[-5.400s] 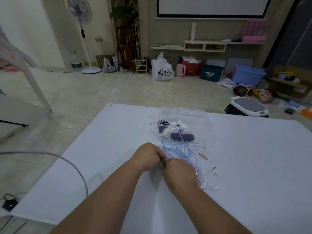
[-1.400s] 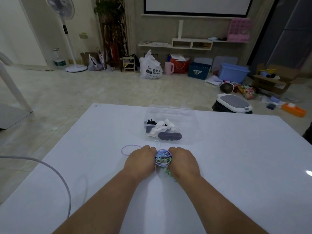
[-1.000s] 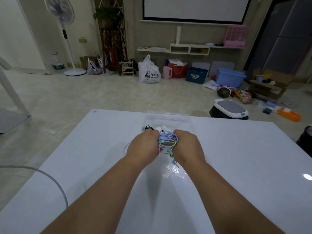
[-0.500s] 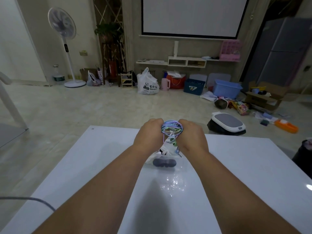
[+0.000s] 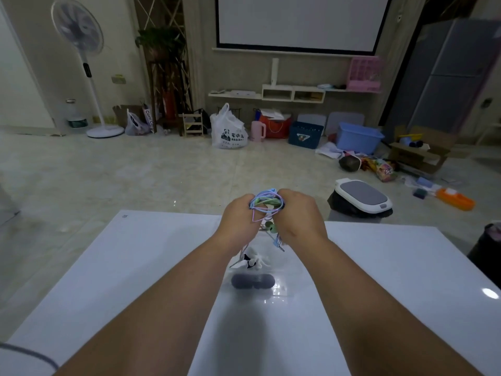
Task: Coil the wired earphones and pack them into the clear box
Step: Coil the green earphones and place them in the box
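Both hands are up off the table (image 5: 135,267) now, and the earphones (image 5: 267,203) sit bunched between them. The left hand (image 5: 240,215) and right hand (image 5: 298,213) each curl around a side of the bundle, knuckles toward us, so the fingertips are out of sight. Blue, lilac and green loops poke out on top, and a plug (image 5: 279,244) dangles below the right hand.

The bundle hangs above the box (image 5: 284,267), which lies on the table under the wrists. It is so clear you barely catch its walls. Inside it are a dark pod (image 5: 252,281) and some white pieces (image 5: 253,260).

My guess is that this cable weighs next to nothing. It is soft and springy, so the coil wants to burst open the moment the grip eases. The thin cord looks slick too, and loose loops could snag on the box wall. The buds and plug are the hard, delicate bits, so I would not yank on those. The best hold is across the whole coil, pinching every loop together, with the tails tucked in before it goes down.

As for writing, the white bag (image 5: 229,131) on the floor carries a panda picture with characters too small to read. The paper bag (image 5: 149,118) by the fan shows lettering that seems to start "Cotti". There is a tiny mark at the table's far left corner, also unreadable.
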`<action>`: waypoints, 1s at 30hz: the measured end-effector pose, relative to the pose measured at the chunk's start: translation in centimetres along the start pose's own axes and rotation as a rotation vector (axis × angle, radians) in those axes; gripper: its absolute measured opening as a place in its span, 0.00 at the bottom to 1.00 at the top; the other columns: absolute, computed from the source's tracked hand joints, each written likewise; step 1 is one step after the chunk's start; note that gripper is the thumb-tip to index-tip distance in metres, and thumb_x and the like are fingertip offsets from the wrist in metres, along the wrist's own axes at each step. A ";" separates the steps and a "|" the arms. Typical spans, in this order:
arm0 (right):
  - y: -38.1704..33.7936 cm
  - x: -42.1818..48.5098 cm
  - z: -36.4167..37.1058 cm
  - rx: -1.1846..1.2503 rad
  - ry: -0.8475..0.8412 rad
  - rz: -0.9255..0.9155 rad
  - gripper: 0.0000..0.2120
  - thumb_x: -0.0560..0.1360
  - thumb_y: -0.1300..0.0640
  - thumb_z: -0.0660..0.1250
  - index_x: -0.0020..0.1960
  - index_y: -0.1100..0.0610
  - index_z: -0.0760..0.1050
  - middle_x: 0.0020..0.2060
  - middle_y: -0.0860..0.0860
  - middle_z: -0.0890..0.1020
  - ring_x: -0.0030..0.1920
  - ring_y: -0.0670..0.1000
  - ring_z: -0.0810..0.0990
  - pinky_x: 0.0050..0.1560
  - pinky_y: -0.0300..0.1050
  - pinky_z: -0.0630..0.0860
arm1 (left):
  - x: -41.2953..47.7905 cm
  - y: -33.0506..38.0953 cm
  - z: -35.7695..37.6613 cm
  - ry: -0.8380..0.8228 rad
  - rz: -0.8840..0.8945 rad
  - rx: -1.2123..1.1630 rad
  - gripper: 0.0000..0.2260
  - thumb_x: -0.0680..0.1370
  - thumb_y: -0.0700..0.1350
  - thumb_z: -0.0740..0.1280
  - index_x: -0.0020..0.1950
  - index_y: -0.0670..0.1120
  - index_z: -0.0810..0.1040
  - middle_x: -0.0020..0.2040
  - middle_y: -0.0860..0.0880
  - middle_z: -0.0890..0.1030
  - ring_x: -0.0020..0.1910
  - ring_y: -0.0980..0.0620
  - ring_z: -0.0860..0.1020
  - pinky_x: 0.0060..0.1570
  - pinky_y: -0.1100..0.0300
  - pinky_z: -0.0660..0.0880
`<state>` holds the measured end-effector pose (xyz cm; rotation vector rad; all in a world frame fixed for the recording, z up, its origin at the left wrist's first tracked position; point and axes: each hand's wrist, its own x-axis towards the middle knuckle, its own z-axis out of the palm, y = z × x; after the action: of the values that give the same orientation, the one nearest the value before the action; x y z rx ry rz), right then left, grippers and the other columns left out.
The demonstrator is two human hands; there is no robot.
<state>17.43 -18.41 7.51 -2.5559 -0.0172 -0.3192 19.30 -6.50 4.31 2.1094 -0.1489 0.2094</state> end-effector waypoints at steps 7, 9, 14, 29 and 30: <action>2.6 0.8 4.9 -0.076 -0.225 0.096 0.10 0.71 0.67 0.59 0.44 0.56 0.76 0.44 0.55 0.82 0.40 0.54 0.77 0.39 0.41 0.71 | 0.7 -4.4 1.2 -0.200 -0.070 0.368 0.05 0.77 0.41 0.63 0.48 0.41 0.77 0.48 0.42 0.81 0.48 0.43 0.79 0.46 0.57 0.73; 3.1 0.9 5.8 -0.177 -0.345 0.110 0.09 0.72 0.67 0.61 0.44 0.55 0.75 0.47 0.56 0.82 0.39 0.53 0.76 0.39 0.41 0.69 | 0.6 -5.1 0.8 -0.341 -0.055 0.593 0.05 0.75 0.40 0.65 0.50 0.43 0.77 0.51 0.42 0.81 0.51 0.43 0.79 0.46 0.58 0.72; 3.2 1.1 7.7 -0.385 -0.498 0.080 0.16 0.75 0.61 0.67 0.63 0.58 0.77 0.57 0.57 0.81 0.55 0.57 0.80 0.54 0.46 0.76 | 0.0 -6.2 0.4 -0.459 -0.026 0.749 0.10 0.75 0.49 0.69 0.53 0.46 0.79 0.50 0.45 0.82 0.46 0.47 0.78 0.42 0.60 0.70; 3.6 0.8 9.6 -0.371 -0.618 0.191 0.17 0.75 0.53 0.69 0.61 0.59 0.76 0.55 0.56 0.80 0.48 0.54 0.78 0.52 0.45 0.75 | -0.5 -5.3 -3.2 -0.349 0.162 0.591 0.21 0.69 0.51 0.70 0.62 0.60 0.75 0.64 0.56 0.70 0.64 0.52 0.65 0.62 0.56 0.65; 3.6 0.8 9.5 -0.379 -0.619 0.186 0.16 0.75 0.53 0.69 0.61 0.59 0.76 0.55 0.56 0.80 0.50 0.55 0.78 0.53 0.45 0.75 | -0.6 -5.4 -3.0 -0.315 0.164 0.562 0.16 0.71 0.53 0.70 0.59 0.60 0.78 0.62 0.56 0.72 0.62 0.53 0.68 0.62 0.57 0.66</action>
<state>20.58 -16.39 -1.97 -2.8953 0.0533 0.5988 19.46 -1.13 1.20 2.6831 -0.5002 0.0097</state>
